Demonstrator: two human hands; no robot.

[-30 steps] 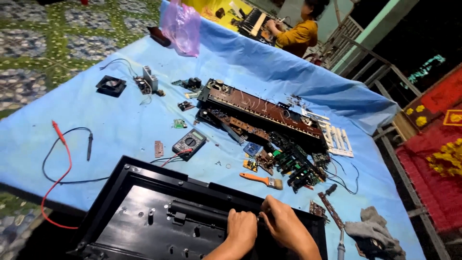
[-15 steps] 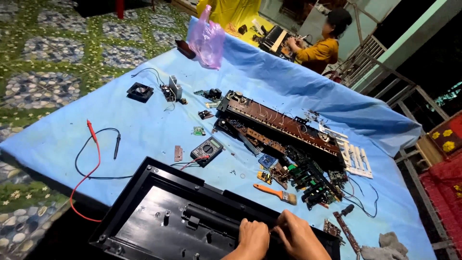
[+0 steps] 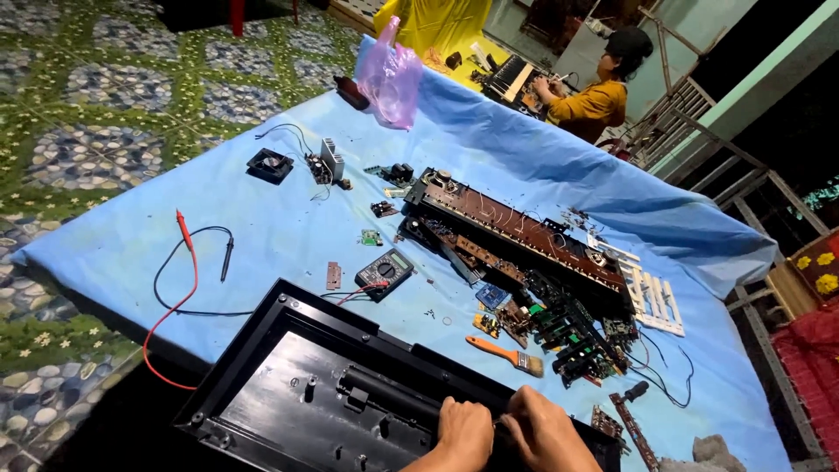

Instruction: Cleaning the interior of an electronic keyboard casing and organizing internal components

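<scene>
both hands are pressed down close together on the big black plastic case [image 3: 350, 393], right at the near edge of the table. the left hand [image 3: 463, 433] is curled, knuckles up, on the case's inner ridge. the right hand [image 3: 546, 430] is curled too, touching the left one. i cannot tell what, if anything, the fingers have hold of in there.

the case is shiny and hard, like a long shallow tray with raised walls, small posts and screw holes inside. nothing loose lies in it.

it sits on a soft blue cloth [image 3: 262, 227] that covers the table and hangs in folds at the far side. just past the case lies a small meter [image 3: 384, 274] with red and black wires [image 3: 179, 280] looping off to the left. near the right hand is a brush [image 3: 504, 355] with an orange handle. beyond it is a long brown circuit board [image 3: 516, 232] and a heap of small green boards [image 3: 568, 332]. white keys [image 3: 651, 297] lie to the right of them. a thin pink plastic bag [image 3: 391, 77] stands at the far edge.

the left side of the cloth has lots of bare room. another person [image 3: 603, 92] sits far off at the next table.
</scene>
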